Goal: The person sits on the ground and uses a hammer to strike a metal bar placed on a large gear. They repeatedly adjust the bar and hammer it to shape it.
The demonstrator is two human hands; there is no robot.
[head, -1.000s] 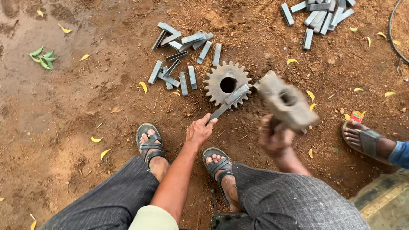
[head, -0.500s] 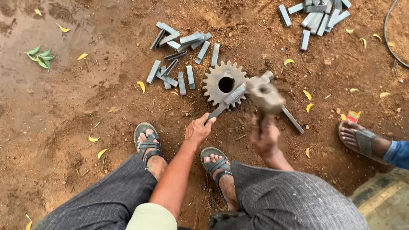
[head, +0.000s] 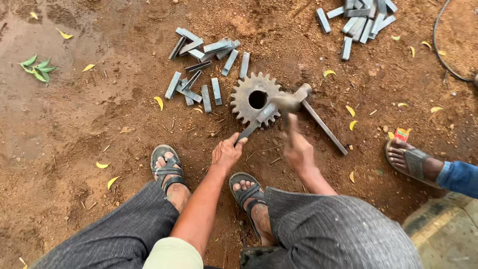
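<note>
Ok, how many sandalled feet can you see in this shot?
3. One foot sits lower left beside the left hand, a second lies between both arms at lower centre, and another person's foot is at the right edge. None seem hidden.

Left hand (head: 226,152) steadies a metal bar (head: 254,124) on the gear (head: 255,98); right hand (head: 298,149) swings a hammer (head: 288,102).

Even, soft daylight over my view; faint shadows; my hammer (head: 288,101) motion-blurred; slight wide-angle bending at edges.
</note>
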